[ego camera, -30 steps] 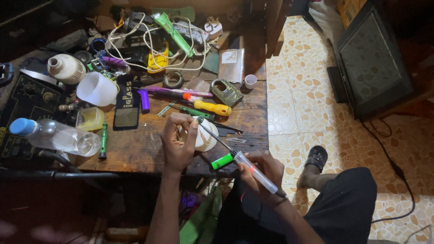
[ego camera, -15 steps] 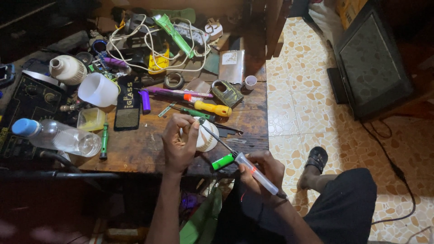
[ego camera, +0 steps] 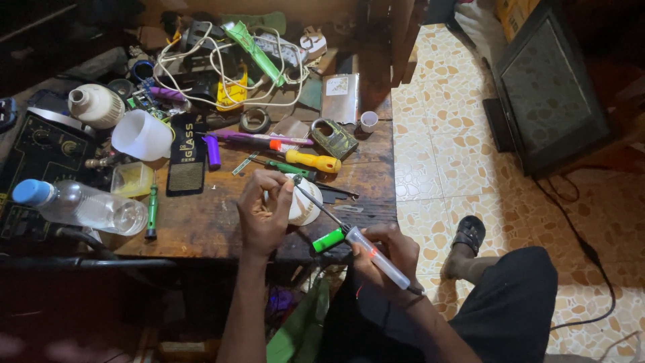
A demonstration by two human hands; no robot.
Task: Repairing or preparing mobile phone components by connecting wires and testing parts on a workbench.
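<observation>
While the left hand (ego camera: 263, 214) keeps its fingers curled around the white part (ego camera: 302, 203) at the bench (ego camera: 201, 225) edge, little has shifted over the last second. The right hand (ego camera: 388, 259) stays closed on the iron (ego camera: 366, 247), its tip meeting that part, so the work looks mid-step.

bare wood left of the left hand (ego camera: 263, 214); screwdrivers (ego camera: 306, 161) crowd behind.

I'm wearing dark trousers (ego camera: 510, 302) and a black strap sandal (ego camera: 468, 233); arms are showing bare, no sleeves, no rings on fingers (ego camera: 269, 195).
</observation>
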